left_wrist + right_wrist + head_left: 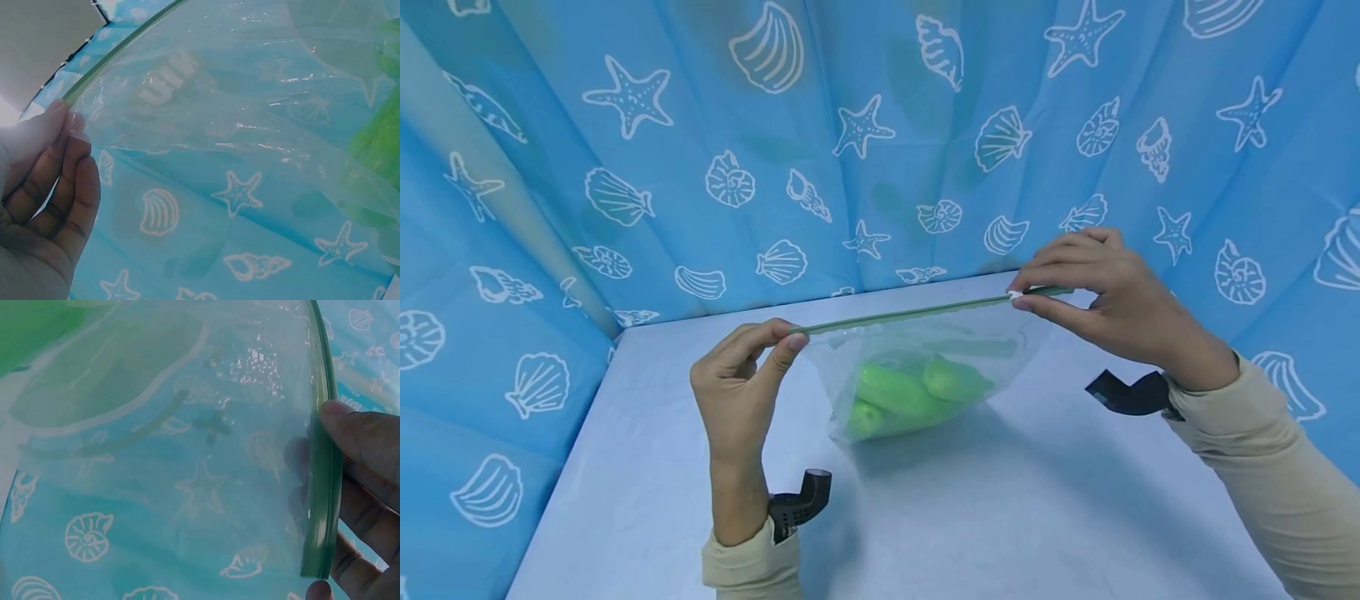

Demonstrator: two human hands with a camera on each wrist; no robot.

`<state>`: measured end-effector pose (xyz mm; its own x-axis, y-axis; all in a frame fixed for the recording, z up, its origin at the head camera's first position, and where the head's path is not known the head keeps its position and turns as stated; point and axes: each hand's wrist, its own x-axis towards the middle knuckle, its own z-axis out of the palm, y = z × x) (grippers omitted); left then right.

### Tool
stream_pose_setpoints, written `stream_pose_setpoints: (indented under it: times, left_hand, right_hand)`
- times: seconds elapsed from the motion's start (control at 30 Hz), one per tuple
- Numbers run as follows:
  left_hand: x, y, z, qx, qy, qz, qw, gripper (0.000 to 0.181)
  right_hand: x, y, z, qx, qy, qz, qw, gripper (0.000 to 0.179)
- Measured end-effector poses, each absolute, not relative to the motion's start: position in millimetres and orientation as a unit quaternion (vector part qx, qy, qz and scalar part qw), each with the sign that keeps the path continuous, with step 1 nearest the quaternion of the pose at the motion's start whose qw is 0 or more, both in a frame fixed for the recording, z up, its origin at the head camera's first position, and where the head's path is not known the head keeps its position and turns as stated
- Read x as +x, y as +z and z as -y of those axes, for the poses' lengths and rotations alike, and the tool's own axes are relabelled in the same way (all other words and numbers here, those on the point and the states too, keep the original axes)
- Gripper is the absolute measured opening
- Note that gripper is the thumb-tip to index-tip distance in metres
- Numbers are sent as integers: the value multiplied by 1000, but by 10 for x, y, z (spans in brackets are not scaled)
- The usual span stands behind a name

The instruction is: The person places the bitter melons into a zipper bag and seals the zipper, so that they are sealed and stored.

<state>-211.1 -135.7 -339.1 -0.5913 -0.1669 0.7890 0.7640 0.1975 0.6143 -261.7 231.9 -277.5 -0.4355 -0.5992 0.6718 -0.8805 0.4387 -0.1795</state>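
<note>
A clear zip bag hangs between the two hands, its green zip strip drawn straight and tilted up toward the right. Thumb and fingers of the left hand pinch the strip's left end. Toward the other end, the right hand pinches the strip at a small white slider; a short length of strip sticks out beyond it. In the right wrist view the thumb lies on the green strip and fingertips show through the film. Several light green, rounded pieces of produce lie in the bag's bottom; their kind is unclear.
The bag is above a white tabletop. Blue curtains with white shell and starfish drawings stand behind and at the sides. Each wrist carries a black camera, one on the left and one on the right.
</note>
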Motion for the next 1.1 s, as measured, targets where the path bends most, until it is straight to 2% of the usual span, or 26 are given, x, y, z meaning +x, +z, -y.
stream_pose_setpoints:
  times: [0.6,0.93,1.1]
  left_hand:
    - [-2098,-3390,1366,-228,-600,659,393,12]
    - [-2081,-3382,1376,-212,-598,664,396,14]
    - [-2084,-3383,1382,-207,-598,666,395,14]
  right_hand:
    - [-2636,-2845,-2488,443,261,812,275,43]
    - [-2639,-2894,-2597,419,258,829,265,41]
    - [-2638,-2924,-2655,406,259,837,259,34]
